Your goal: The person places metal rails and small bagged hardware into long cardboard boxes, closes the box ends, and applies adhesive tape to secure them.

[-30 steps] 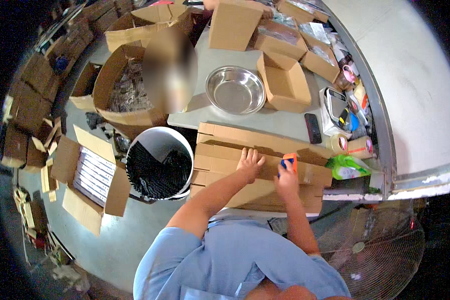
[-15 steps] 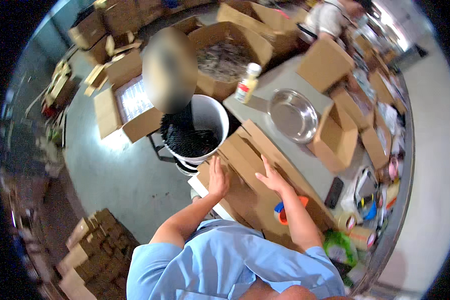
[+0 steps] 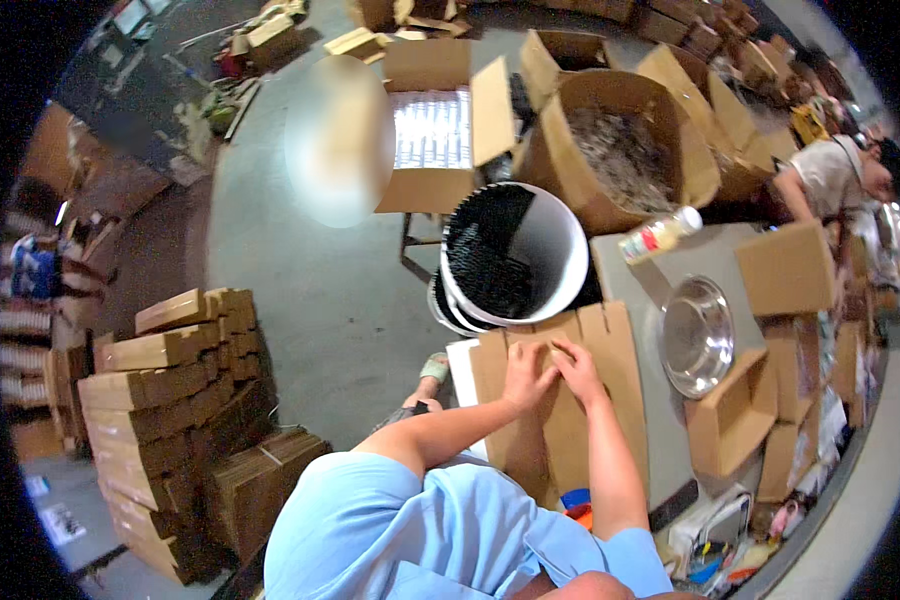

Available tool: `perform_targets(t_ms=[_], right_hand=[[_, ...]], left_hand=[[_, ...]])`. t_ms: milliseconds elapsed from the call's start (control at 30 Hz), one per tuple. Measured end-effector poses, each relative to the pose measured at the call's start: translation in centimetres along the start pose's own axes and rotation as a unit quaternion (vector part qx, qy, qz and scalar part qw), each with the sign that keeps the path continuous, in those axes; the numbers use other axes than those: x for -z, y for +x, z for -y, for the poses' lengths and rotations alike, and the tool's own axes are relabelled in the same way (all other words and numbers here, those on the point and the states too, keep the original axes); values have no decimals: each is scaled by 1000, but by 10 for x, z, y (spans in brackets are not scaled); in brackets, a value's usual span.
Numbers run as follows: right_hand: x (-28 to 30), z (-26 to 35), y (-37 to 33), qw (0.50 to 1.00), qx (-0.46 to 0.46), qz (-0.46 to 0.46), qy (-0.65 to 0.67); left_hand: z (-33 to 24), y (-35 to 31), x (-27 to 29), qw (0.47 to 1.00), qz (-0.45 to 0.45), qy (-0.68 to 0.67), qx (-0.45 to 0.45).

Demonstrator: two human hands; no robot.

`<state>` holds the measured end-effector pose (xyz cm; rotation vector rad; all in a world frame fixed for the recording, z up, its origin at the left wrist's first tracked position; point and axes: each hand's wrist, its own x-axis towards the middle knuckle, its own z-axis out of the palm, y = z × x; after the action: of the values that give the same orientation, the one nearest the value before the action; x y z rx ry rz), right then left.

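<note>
A brown cardboard carton (image 3: 610,390) lies on the table in front of me, its slotted flaps at the far end. Over its middle seam my left hand (image 3: 530,377) rests with the fingers drawn together, the thumb toward my other hand. Close beside it, almost touching, my right hand (image 3: 577,370) has bent, pinched fingers on the cardboard. Whatever lies between the fingertips is too small to make out. By my right forearm, a blue and orange tape dispenser (image 3: 576,500) is partly covered by my shirt.
Beyond the carton stands a white bucket (image 3: 562,255) holding black material. A steel bowl (image 3: 698,335), a bottle (image 3: 660,235) and an open box (image 3: 735,415) lie on the grey table (image 3: 660,440). Stacked cartons (image 3: 155,400) stand left; another person (image 3: 832,180) works at far right.
My hands, spread flat and apart on the carton before, have come together over its seam with fingers bent. The view has turned left, so the bucket, bowl and table appear farther right.
</note>
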<state>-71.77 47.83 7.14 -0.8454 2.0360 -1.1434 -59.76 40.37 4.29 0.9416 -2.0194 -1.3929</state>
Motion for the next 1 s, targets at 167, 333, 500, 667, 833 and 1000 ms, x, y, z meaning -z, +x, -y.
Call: perform_targets(t_ms=[167,333,500,667,833,1000], right_hand=[[-1,-4,12,975,52,-25,-213],[-8,-13,14,986,-16,-59,-154],[-10,-16,35,996,-89,-24,19],[12,-34,0,987,-11,-50,-153],[40,42,-158,925,-204,-102,-303],[20,24,-253,863,-334,139,-353]], left_hand=[[-20,15,15,972,189,124,57],[-21,19,18,956,251,152,27],[-16,16,14,966,192,164,-53],[-33,26,33,980,80,157,-94],[-19,41,10,969,228,15,98],[7,55,-9,953,297,29,63]])
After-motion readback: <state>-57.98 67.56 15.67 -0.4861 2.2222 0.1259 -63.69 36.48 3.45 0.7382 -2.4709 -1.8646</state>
